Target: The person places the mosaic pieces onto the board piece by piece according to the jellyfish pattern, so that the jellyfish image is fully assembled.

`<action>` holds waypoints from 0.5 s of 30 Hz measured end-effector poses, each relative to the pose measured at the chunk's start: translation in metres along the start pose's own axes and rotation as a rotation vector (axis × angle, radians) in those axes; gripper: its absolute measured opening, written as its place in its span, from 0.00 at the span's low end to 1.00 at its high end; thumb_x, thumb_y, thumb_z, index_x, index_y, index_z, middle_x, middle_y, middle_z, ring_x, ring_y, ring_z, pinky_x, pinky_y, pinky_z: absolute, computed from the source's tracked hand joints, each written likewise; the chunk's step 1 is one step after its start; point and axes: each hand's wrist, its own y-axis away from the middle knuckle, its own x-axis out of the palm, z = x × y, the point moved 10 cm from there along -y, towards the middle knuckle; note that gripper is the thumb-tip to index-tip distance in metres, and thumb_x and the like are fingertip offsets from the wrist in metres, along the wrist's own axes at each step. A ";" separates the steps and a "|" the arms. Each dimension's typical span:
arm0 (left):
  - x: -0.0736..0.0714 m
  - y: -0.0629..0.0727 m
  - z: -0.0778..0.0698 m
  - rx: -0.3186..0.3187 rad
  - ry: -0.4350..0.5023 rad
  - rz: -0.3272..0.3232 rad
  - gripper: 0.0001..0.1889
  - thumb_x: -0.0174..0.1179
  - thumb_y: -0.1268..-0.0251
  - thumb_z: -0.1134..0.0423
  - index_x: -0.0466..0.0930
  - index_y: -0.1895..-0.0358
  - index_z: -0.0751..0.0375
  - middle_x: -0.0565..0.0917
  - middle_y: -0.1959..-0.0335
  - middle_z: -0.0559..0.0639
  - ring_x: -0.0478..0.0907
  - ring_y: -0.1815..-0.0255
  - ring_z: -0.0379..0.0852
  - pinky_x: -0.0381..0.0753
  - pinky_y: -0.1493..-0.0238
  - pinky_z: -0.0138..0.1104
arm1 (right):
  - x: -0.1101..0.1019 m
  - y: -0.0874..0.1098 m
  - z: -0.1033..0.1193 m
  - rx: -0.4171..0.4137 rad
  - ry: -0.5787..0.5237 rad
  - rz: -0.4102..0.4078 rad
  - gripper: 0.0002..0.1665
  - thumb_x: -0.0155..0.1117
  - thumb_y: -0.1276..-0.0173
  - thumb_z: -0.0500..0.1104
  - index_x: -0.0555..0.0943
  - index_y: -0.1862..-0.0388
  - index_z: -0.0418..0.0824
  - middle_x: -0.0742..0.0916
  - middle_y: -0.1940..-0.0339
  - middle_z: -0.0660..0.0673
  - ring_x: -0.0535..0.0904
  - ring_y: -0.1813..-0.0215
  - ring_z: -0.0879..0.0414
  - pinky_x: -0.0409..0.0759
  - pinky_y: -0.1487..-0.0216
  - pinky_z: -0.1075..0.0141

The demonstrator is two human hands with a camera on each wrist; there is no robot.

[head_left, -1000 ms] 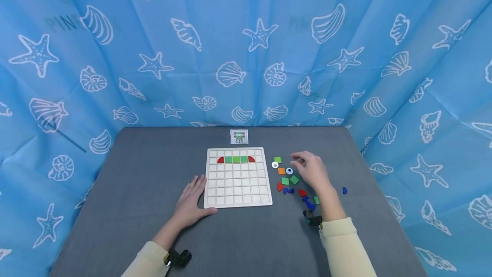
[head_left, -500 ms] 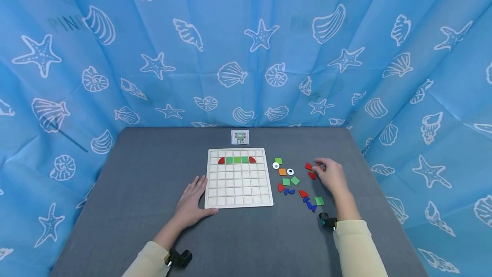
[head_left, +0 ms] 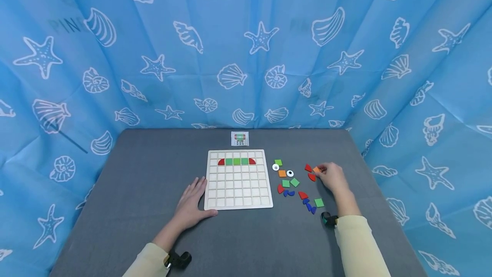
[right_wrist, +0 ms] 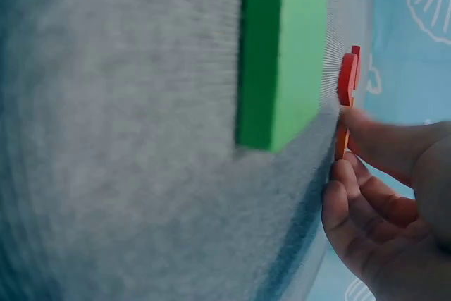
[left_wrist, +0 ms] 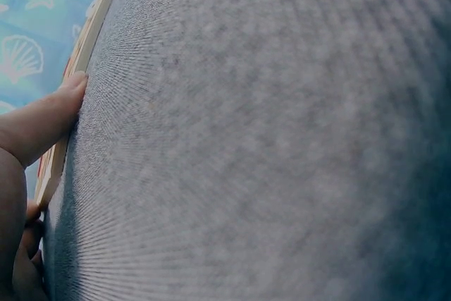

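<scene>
At the far right of the loose pieces, my right hand (head_left: 333, 178) pinches an orange square tile (head_left: 316, 169) between thumb and fingers; the right wrist view shows this orange tile (right_wrist: 342, 140) low over the cloth. Two red pieces (head_left: 311, 177) lie right beside it. My left hand (head_left: 191, 204) rests at the near left corner of a white gridded board (head_left: 238, 192), fingers straight along its left side and thumb (left_wrist: 60, 114) on the front edge. In the board's second row, green squares (head_left: 236, 161) sit between two red quarter-round pieces (head_left: 252, 161).
Between board and right hand lie another orange square (head_left: 282, 173), white eye discs (head_left: 290, 173), green squares (head_left: 285, 183), red pieces (head_left: 303, 195) and several blue pieces (head_left: 308, 207). A small picture card (head_left: 240, 138) lies behind the board. A blue curtain (head_left: 246, 46) hangs beyond the grey table (head_left: 153, 157).
My right hand has moved right, away from the eye discs, to the orange tile and now pinches it. The red pieces beside it came into view. The left hand stays put.
</scene>
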 end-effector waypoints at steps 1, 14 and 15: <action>0.000 0.000 0.000 0.000 0.000 0.000 0.63 0.68 0.52 0.27 0.47 0.18 0.55 0.50 0.16 0.52 0.39 0.15 0.55 0.43 0.19 0.54 | 0.001 0.000 -0.001 0.001 -0.001 -0.001 0.20 0.68 0.30 0.39 0.81 0.45 0.27 0.83 0.51 0.30 0.80 0.54 0.40 0.82 0.49 0.45; 0.000 0.001 0.000 0.005 -0.006 -0.013 0.63 0.69 0.52 0.28 0.48 0.18 0.57 0.51 0.17 0.54 0.41 0.15 0.56 0.45 0.19 0.54 | 0.003 -0.002 -0.002 0.026 0.011 0.010 0.19 0.64 0.27 0.37 0.80 0.42 0.27 0.83 0.48 0.28 0.79 0.50 0.38 0.81 0.45 0.43; 0.000 0.000 0.000 0.004 -0.006 -0.013 0.63 0.69 0.52 0.28 0.48 0.18 0.57 0.51 0.17 0.54 0.41 0.15 0.56 0.44 0.19 0.54 | 0.003 -0.002 -0.002 0.028 0.012 0.012 0.19 0.63 0.26 0.37 0.80 0.42 0.27 0.83 0.47 0.28 0.79 0.49 0.37 0.81 0.44 0.43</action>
